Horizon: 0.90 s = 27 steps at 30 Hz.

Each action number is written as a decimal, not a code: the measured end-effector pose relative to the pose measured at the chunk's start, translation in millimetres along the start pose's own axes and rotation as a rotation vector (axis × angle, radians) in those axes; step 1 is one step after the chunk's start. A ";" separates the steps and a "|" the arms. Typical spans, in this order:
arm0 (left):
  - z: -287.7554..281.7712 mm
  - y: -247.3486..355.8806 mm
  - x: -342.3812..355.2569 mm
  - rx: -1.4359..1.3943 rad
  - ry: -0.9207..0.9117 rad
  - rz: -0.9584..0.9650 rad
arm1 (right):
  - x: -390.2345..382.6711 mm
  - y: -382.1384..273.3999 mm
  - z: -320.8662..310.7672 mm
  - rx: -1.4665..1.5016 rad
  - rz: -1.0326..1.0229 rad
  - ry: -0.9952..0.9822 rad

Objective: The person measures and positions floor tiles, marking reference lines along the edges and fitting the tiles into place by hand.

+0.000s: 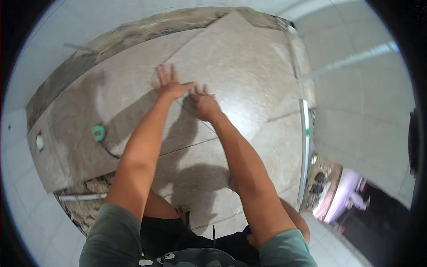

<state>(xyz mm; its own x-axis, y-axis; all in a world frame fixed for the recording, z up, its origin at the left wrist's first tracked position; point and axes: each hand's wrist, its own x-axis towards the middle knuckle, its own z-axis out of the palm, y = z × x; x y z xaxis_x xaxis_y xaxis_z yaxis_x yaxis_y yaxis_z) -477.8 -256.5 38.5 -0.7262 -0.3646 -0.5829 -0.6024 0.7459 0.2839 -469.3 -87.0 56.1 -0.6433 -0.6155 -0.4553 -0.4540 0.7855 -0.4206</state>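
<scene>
Head view: the left hand (pixel 170 86) reaches up to between ten and eleven o'clock, palm down, its fingers spread wide over a large pale tile (pixel 231 66), and nothing is seen in its grasp. That tile lies at an angle on the floor, one corner pointing toward twelve, another beside the left fingers. The right hand (pixel 205 104) is just short of twelve o'clock, near the same tile's edge, fingers partly bent; I cannot tell whether it pinches anything. The left thumb points at the right fingers, very close to them; whether they touch is unclear.

Toward nine o'clock a green tape measure (pixel 98 133) rests on the floor, a dark strap (pixel 110 150) trailing from it toward the left forearm. Farther out at nine, a small white round piece (pixel 40 142) sits in an opening. At eight o'clock a white pipe (pixel 82 197) runs along rough ground. A long metal bar (pixel 304 151) lies along the side between two and four o'clock, with a green mark on it. Outside that, toward four, is something pale purple (pixel 344 196), its shape blurred. Rough bare ground (pixel 133 38) curves from ten to twelve o'clock.
</scene>
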 end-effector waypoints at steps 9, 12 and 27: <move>-11.0 19.2 -0.7 0.188 -0.100 -0.080 | -122.4 76.4 41.4 0.281 0.710 1.193; -7.7 26.5 1.4 0.208 -0.124 -0.084 | -181.7 117.2 69.3 0.225 1.189 1.206; 19.0 12.9 40.8 0.317 -0.120 -0.042 | -197.2 127.8 91.5 0.882 0.991 1.096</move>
<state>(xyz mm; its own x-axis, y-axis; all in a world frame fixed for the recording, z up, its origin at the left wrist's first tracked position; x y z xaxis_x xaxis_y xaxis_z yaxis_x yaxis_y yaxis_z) -508.9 -251.2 3.9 -0.6475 -0.3441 -0.6800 -0.4838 0.8750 0.0178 -344.1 128.9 20.4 -0.7060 0.6668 -0.2386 0.5533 0.3090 -0.7735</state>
